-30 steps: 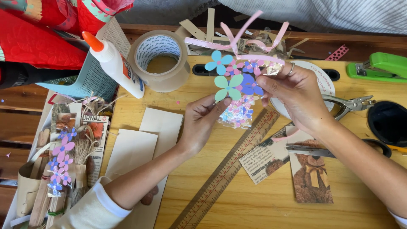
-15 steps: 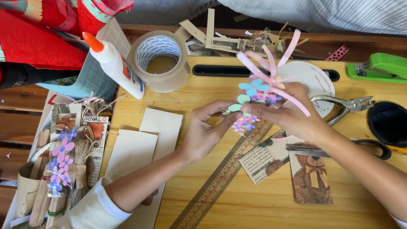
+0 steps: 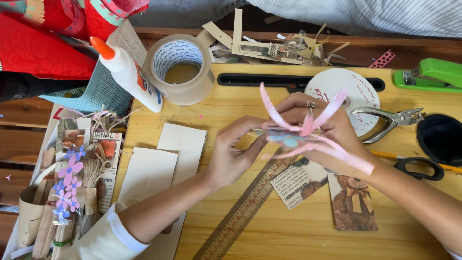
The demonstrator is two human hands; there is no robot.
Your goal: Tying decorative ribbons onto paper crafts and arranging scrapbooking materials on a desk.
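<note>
Both hands are holding a small paper ornament [image 3: 288,137] edge-on above the wooden table [image 3: 298,231]. The left hand [image 3: 236,154] is pinching its near edge; the right hand [image 3: 327,137] is gripping it from behind, pink fringed strips [image 3: 332,149] splaying out. Step in hand looks like inspecting or adjusting the piece. Next move probably calls for a steady pinch while turning it; glue bottle [image 3: 127,74] is standing well apart.

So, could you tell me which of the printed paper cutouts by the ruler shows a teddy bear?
The taller brown cutout, lower right under the right forearm; the other cutout holds only print.
</note>
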